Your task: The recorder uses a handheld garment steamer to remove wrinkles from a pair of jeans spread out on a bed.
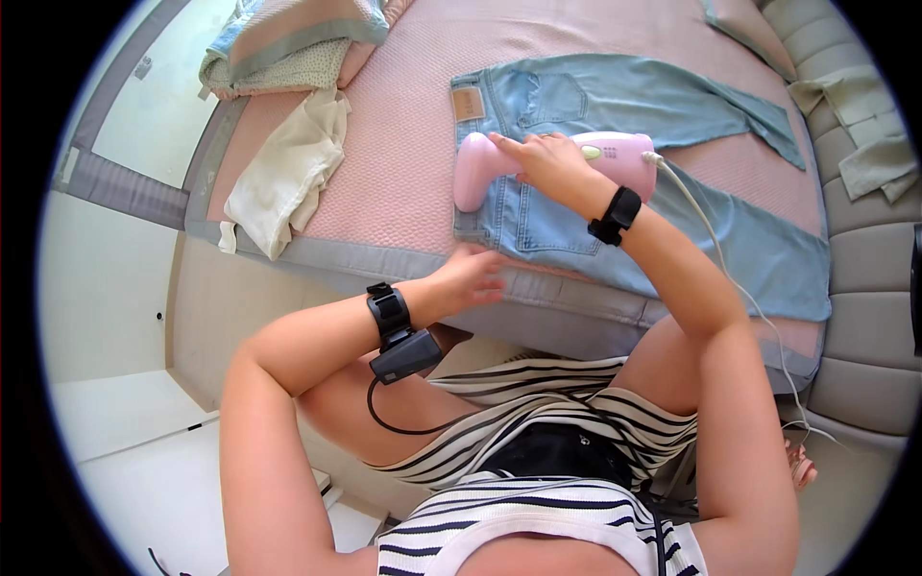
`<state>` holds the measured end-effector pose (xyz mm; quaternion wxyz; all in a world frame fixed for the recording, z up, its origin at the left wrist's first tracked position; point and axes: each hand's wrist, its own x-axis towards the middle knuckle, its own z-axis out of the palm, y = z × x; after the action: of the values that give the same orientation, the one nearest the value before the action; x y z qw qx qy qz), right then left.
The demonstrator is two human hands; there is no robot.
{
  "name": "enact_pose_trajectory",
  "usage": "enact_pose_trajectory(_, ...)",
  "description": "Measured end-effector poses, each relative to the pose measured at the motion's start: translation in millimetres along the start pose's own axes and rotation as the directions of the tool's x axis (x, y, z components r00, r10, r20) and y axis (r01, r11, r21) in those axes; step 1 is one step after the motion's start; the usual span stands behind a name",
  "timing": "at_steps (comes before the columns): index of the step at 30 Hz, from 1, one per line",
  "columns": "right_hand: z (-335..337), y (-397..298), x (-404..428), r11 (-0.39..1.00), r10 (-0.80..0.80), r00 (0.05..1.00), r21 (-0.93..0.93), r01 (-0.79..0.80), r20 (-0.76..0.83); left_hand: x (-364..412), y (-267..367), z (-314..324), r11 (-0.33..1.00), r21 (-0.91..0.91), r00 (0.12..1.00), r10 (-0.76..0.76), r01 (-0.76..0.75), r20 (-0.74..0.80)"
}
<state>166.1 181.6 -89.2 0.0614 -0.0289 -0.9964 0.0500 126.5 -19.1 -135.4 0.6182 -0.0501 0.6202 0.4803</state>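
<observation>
A pair of light-blue jeans (555, 216) lies flat on the bed, back pockets up, its waistband to the left and legs reaching right. My right hand (553, 164) grips a pink handheld garment steamer (475, 173) whose head rests over or just above the waistband; which, I cannot tell. A white cord (709, 223) leaves the steamer's rear end and runs down past my right arm. At the bed's near edge, below the waistband, my left hand (472, 277) holds nothing, its fingers spread and slightly blurred.
A pink quilted mattress cover (389, 158) lies beneath the jeans. Crumpled white cloth (292, 180) sits at the left, with folded bedding (295, 54) behind it. A padded grey headboard (861, 266) lines the right side, a light garment (864, 129) draped over it.
</observation>
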Motion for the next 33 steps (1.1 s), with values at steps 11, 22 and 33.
enact_pose_trajectory(11,18,11,11,0.999,0.040,0.998,0.037,-0.039,-0.038,26,-8,-25,0.983,-0.095,0.973,0.137,-0.156,-0.186)
enact_pose_trajectory(22,-11,7,13,0.996,-0.039,0.995,0.089,0.031,0.093,40,0,-63,0.953,-0.012,0.943,0.299,-0.304,-0.146)
enact_pose_trajectory(33,20,2,9,0.995,-0.051,0.998,-0.083,0.048,-0.039,30,1,-73,0.959,0.122,0.953,0.273,-0.258,-0.134)
